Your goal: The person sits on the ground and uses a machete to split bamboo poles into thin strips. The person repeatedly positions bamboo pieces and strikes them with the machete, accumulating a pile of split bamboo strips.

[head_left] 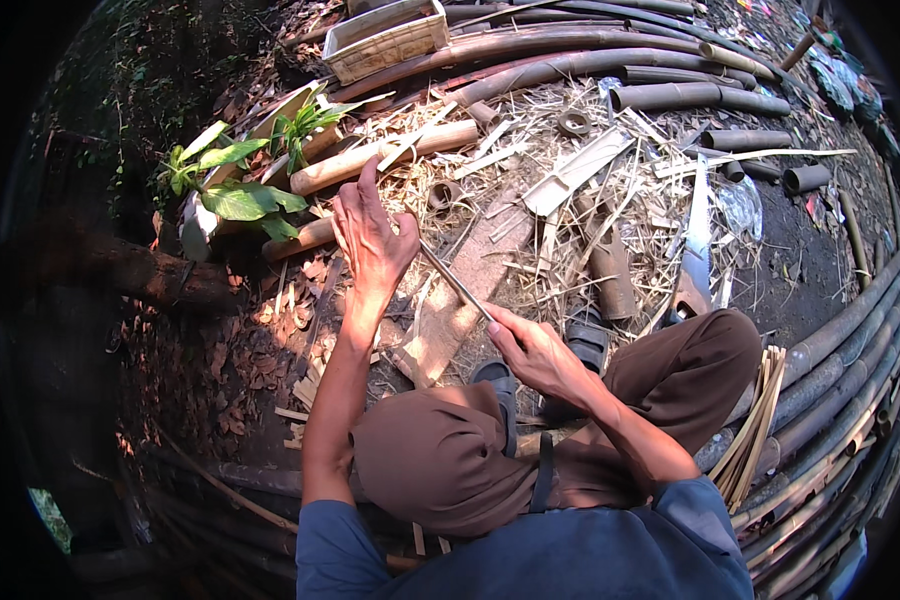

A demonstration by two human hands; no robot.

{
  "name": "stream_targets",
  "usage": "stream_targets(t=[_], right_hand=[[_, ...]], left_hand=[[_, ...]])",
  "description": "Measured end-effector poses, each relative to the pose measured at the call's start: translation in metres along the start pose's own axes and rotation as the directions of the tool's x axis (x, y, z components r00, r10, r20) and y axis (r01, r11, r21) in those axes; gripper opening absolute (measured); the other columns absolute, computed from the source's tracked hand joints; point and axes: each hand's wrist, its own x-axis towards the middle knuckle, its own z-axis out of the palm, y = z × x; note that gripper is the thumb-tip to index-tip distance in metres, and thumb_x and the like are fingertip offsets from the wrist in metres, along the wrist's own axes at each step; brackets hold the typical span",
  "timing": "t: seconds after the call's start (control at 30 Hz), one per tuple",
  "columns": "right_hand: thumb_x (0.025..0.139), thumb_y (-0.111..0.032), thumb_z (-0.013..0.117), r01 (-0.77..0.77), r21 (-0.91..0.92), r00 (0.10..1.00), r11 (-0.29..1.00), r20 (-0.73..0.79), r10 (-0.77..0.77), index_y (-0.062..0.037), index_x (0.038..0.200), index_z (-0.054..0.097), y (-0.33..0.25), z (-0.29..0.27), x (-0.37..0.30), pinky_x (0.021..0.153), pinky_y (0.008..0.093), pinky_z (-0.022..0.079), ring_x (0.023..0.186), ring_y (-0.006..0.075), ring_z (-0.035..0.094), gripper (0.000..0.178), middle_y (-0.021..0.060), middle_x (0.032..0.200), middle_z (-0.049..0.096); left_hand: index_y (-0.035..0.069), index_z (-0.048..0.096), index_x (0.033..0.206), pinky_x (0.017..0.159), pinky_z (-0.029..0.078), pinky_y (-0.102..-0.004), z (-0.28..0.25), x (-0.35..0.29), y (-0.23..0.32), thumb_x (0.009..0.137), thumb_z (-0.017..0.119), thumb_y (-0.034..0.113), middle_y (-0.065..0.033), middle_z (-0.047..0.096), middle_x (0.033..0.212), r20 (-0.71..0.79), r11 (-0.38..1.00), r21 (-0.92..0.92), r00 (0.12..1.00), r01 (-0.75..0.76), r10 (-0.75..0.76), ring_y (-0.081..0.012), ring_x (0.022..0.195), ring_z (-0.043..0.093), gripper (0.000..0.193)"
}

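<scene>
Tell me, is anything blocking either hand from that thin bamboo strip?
Nothing visible does. The left hand already touches the upper end of the thin bamboo strip, and the right hand grips its lower end. The strip runs free between them, above the wooden board and the bamboo scraps on the ground.
</scene>
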Motion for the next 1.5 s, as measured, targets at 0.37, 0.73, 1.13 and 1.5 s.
stream_targets(t=[0.37,0.73,1.13,1.5], right_hand=[[0.102,-0.033,0.039,0.193,-0.061,0.975,0.979,-0.098,-0.198,0.0036,0.11,0.055,0.011,0.003,0.081,0.077,0.053,0.045,0.089,0.0491,0.06,0.041,0.0319,0.088,0.062],[0.08,-0.018,0.06,0.068,-0.147,0.997,0.987,-0.016,-0.071,0.0045,0.101,0.061,0.039,-0.035,0.098,0.066,0.0438,0.05,0.069,0.0333,0.066,0.031,0.024,0.073,0.064],[0.082,-0.014,0.06,0.085,-0.272,0.98,0.959,-0.152,-0.13,-0.0026,0.11,0.062,0.067,-0.067,0.127,0.066,0.0443,0.051,0.067,0.035,0.066,0.031,0.025,0.072,0.063],[0.086,-0.015,0.058,-0.041,-0.096,0.998,0.995,-0.043,0.037,-0.0018,0.095,0.061,0.095,-0.058,0.146,0.057,0.0341,0.045,0.059,0.0159,0.052,0.017,0.0076,0.066,0.057]], left_hand=[[0.003,0.052,0.115,0.076,0.046,-0.0403,0.03,-0.014,0.024,0.078,0.069,0.008,-0.0112,0.057,0.088,0.077,0.948,-0.309,0.996,0.077,-0.056,-0.0279,0.082,0.059,0.04],[0.01,0.045,0.068,0.049,0.03,-0.0279,0.119,-0.014,0.038,0.083,0.079,0.033,0.0041,0.039,0.059,-0.121,0.877,-0.458,0.967,0.146,-0.224,-0.0083,0.054,0.035,0.044],[0.011,0.046,0.067,0.072,0.035,-0.0349,0.175,0.002,0.059,0.088,0.065,0.018,-0.0044,0.041,0.056,-0.111,0.757,-0.641,0.961,0.125,-0.253,-0.0222,0.053,0.038,0.03],[0.005,0.047,0.068,0.049,0.028,-0.0278,0.194,0.004,0.048,0.087,0.061,0.009,0.0006,0.041,0.057,-0.099,0.632,-0.765,0.948,0.121,-0.302,-0.0092,0.052,0.036,0.024]])
